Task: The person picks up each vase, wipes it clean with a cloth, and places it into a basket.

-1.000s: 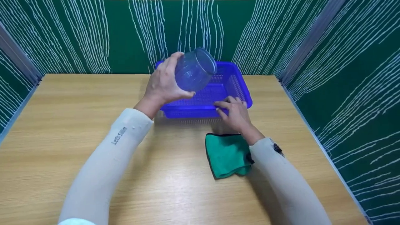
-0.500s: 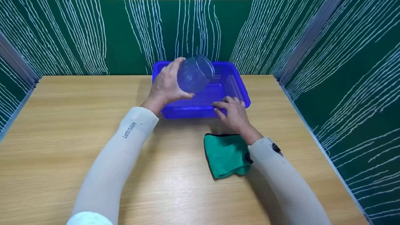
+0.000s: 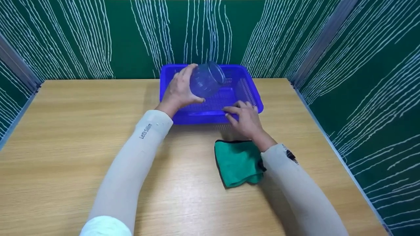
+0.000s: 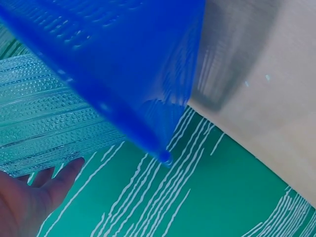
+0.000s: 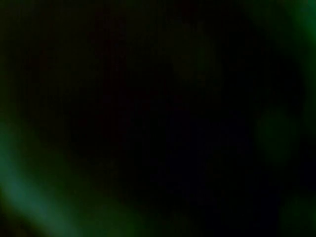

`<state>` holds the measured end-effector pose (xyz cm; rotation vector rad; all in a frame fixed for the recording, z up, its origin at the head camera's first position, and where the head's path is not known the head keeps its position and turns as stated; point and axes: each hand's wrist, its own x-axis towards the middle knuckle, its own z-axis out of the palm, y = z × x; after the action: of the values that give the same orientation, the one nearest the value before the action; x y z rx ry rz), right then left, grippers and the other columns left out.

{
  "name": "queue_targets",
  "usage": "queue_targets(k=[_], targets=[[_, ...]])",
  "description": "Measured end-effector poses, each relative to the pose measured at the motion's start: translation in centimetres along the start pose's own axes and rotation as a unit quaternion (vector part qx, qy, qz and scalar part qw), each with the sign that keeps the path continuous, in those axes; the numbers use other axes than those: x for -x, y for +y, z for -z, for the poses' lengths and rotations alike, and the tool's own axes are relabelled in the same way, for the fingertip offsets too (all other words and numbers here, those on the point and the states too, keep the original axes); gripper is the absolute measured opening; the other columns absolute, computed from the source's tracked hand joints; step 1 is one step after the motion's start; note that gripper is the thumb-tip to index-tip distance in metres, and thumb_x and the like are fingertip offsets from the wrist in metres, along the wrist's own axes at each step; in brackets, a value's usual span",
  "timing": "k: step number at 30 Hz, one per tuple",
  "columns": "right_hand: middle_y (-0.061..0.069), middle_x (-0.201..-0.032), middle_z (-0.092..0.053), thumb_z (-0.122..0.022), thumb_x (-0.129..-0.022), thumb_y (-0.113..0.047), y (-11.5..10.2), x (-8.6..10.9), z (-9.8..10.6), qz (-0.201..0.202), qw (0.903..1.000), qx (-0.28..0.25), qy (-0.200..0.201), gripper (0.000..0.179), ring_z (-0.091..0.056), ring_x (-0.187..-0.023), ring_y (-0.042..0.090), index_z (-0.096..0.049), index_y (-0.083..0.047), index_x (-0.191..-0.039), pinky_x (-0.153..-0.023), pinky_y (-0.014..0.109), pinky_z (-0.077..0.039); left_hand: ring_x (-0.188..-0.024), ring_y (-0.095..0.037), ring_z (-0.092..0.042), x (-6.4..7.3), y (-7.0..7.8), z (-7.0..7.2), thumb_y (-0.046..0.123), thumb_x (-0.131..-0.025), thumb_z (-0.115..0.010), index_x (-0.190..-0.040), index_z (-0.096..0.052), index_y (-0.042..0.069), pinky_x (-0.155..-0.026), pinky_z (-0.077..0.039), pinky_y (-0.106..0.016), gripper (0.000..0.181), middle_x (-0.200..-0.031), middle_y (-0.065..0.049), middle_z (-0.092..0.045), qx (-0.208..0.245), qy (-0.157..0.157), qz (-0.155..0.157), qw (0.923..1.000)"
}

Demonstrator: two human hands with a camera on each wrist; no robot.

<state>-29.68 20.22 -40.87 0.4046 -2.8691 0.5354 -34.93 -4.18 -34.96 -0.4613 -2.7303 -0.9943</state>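
Note:
In the head view my left hand (image 3: 180, 88) grips a clear bluish glass jar (image 3: 206, 80) from its left side, thumb below and fingers above. The jar lies tilted over the purple plastic basket (image 3: 213, 118), its round mouth facing right. The left wrist view shows the jar's ribbed, bumpy glass wall (image 4: 44, 113) beside the basket's rim (image 4: 116, 116), with the left hand's fingers (image 4: 61, 185) below. My right hand (image 3: 245, 119) holds the basket's front rim near its right corner, fingers over the edge and thumb in front. The right wrist view is nearly black.
A folded green cloth (image 3: 238, 162) with dark edging lies on the wooden table (image 3: 183, 203), partly under the right forearm. The basket stands near the table's back edge. Green walls (image 3: 128, 42) with white streaks rise behind and to the right.
My left hand has lowered the glass jar and brought it slightly right, deeper over the basket. The right hand stays at the rim, and the cloth lies as before.

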Motion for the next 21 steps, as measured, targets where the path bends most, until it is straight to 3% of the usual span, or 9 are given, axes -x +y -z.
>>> queue_targets(k=[8, 21], targets=[[0.005, -0.106, -0.061, -0.061, -0.093, -0.032, 0.2, 0.0, -0.1, 0.018, 0.9998, 0.006, 0.010, 0.028, -0.048, -0.101, 0.028, -0.068, -0.029, -0.120, -0.087, 0.048, -0.033, -0.140, -0.023, -0.036, -0.5, -0.9, -1.0, 0.047, -0.062, -0.087, -0.149, -0.026, 0.026, -0.116, -0.030, -0.041, 0.108, -0.153, -0.001, -0.037, -0.021, -0.023, 0.008, 0.9995], [0.003, -0.110, -0.060, -0.059, -0.094, -0.034, 0.1, 0.0, 0.0, 0.007, 1.0000, -0.003, -0.004, 0.030, -0.045, -0.104, 0.026, -0.067, -0.030, -0.123, -0.085, 0.045, -0.031, -0.139, -0.024, -0.038, -1.0, -1.8, -2.4, 0.045, -0.063, -0.087, -0.148, -0.026, 0.024, -0.117, -0.029, -0.043, 0.107, -0.151, -0.005, -0.039, -0.024, -0.043, 0.009, 0.9987]])
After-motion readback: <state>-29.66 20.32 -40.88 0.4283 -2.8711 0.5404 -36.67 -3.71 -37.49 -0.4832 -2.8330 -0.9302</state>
